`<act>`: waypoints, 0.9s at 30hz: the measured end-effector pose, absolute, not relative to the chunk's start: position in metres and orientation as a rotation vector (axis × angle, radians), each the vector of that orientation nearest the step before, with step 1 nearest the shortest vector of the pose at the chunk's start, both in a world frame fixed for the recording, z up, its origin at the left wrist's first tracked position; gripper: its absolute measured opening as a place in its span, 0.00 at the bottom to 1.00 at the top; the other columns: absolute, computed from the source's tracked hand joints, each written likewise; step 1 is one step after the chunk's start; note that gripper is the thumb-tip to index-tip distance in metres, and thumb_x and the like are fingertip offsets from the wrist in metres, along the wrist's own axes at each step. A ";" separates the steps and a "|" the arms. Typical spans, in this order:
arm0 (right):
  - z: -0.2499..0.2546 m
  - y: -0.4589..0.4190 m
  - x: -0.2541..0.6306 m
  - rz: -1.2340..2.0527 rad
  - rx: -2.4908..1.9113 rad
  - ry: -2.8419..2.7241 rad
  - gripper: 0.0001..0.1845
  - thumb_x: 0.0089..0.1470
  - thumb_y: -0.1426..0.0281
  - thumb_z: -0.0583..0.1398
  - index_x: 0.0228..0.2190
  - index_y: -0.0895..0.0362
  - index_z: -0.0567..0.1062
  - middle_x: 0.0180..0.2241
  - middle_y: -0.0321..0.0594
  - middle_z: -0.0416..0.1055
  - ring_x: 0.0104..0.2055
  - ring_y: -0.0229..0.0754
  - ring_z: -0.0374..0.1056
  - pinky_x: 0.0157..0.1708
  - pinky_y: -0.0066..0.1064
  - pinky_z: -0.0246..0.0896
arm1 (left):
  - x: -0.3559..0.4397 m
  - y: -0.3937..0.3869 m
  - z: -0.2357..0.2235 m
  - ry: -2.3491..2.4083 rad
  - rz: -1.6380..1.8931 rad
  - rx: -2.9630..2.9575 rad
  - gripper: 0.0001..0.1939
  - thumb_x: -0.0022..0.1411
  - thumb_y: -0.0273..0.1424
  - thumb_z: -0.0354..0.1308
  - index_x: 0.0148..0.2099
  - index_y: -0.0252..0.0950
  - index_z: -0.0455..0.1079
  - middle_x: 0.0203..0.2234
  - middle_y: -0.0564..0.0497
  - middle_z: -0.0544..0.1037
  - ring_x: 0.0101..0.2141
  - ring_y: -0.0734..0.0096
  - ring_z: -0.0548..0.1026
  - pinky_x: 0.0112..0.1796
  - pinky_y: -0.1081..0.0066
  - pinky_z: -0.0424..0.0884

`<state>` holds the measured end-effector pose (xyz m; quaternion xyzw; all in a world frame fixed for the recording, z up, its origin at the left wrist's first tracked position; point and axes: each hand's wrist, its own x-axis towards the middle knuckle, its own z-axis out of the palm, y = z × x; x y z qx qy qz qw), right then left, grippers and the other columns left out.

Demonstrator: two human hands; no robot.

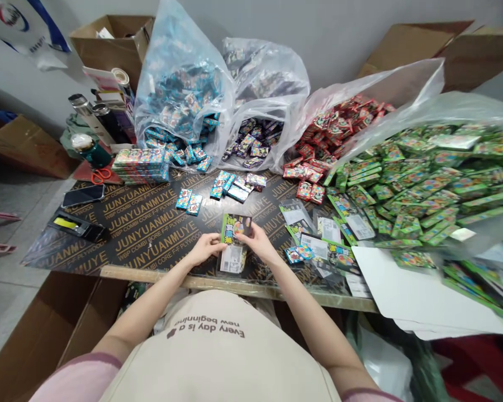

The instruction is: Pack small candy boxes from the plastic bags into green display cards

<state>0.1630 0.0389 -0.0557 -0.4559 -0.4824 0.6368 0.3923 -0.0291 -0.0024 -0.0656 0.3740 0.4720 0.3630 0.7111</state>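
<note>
Near the table's front edge I hold a green-and-black printed packet (pixel 235 223) with a clear, label-bearing lower part (pixel 232 259). My left hand (pixel 204 249) pinches its left side, fingers curled. My right hand (pixel 259 242) grips the right side, the thumb lying on the printed face. Just beyond are small blue packets (pixel 194 204) and a loose group of blue and purple ones (pixel 237 191). To the right of my right hand lie similar green-and-black packets (pixel 339 255) in clear sleeves, with a pair of blue packets (pixel 298 254) beside them.
Along the back stand clear bags of blue (pixel 184 95), purple (pixel 255 139), red (pixel 339 125) and green packets (pixel 423 184). At left are stacked boxes (pixel 140 166), orange scissors (pixel 101 176), a phone (pixel 84 195) and a black holder (pixel 77 225). White sheets (pixel 419 290) overhang the front right edge.
</note>
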 end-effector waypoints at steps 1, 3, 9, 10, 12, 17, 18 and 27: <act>-0.055 0.039 0.161 1.554 -1.154 -1.178 0.20 0.38 0.64 0.68 0.36 0.57 0.74 0.35 0.39 0.77 0.36 0.43 0.72 0.41 0.36 0.68 | -0.027 -0.002 -0.064 1.033 0.810 0.815 0.27 0.41 0.38 0.72 0.43 0.31 0.74 0.29 0.47 0.80 0.28 0.69 0.77 0.28 0.74 0.70; -0.054 0.036 0.154 1.490 -1.158 -1.132 0.18 0.40 0.62 0.68 0.33 0.57 0.74 0.34 0.40 0.77 0.36 0.43 0.72 0.42 0.37 0.68 | -0.020 0.002 -0.057 1.042 0.969 0.708 0.29 0.41 0.37 0.72 0.46 0.32 0.74 0.33 0.46 0.81 0.30 0.69 0.78 0.32 0.73 0.71; -0.047 0.017 0.119 1.251 -1.236 -0.957 0.25 0.55 0.50 0.54 0.43 0.54 0.74 0.47 0.42 0.74 0.47 0.44 0.69 0.48 0.36 0.64 | 0.009 0.023 -0.031 1.035 1.362 0.194 0.22 0.46 0.45 0.67 0.33 0.30 0.76 0.29 0.43 0.81 0.33 0.63 0.79 0.38 0.68 0.72; -0.044 0.017 0.115 1.246 -1.244 -0.869 0.27 0.56 0.49 0.51 0.43 0.55 0.75 0.47 0.42 0.74 0.47 0.44 0.70 0.48 0.37 0.64 | 0.012 0.025 -0.029 1.035 1.372 0.177 0.19 0.45 0.43 0.68 0.31 0.30 0.76 0.28 0.44 0.81 0.33 0.63 0.79 0.39 0.68 0.72; -0.039 0.021 0.112 1.318 -1.229 -0.741 0.25 0.55 0.51 0.52 0.36 0.57 0.78 0.41 0.42 0.77 0.43 0.45 0.72 0.45 0.37 0.65 | 0.013 0.026 -0.025 1.042 1.381 0.169 0.15 0.43 0.38 0.68 0.28 0.30 0.76 0.26 0.46 0.80 0.31 0.66 0.78 0.39 0.69 0.72; -0.029 0.039 0.129 1.487 -1.184 -0.776 0.09 0.43 0.64 0.62 0.27 0.56 0.78 0.29 0.39 0.78 0.34 0.44 0.73 0.39 0.36 0.67 | -0.005 0.026 -0.014 1.107 1.293 0.434 0.12 0.39 0.27 0.66 0.32 0.34 0.78 0.29 0.48 0.81 0.31 0.67 0.78 0.38 0.69 0.71; -0.027 0.041 0.133 1.472 -1.183 -0.836 0.09 0.43 0.65 0.63 0.28 0.55 0.78 0.29 0.39 0.78 0.34 0.44 0.73 0.38 0.36 0.68 | -0.010 0.026 -0.011 1.141 1.284 0.567 0.12 0.39 0.26 0.66 0.32 0.34 0.79 0.29 0.48 0.82 0.31 0.66 0.78 0.38 0.68 0.71; -0.012 0.035 0.154 1.224 -1.178 -1.352 0.11 0.50 0.60 0.63 0.29 0.55 0.81 0.30 0.40 0.79 0.32 0.44 0.74 0.37 0.36 0.68 | -0.031 0.032 0.000 1.322 1.171 1.098 0.10 0.42 0.34 0.70 0.27 0.33 0.79 0.24 0.47 0.81 0.26 0.65 0.77 0.33 0.68 0.72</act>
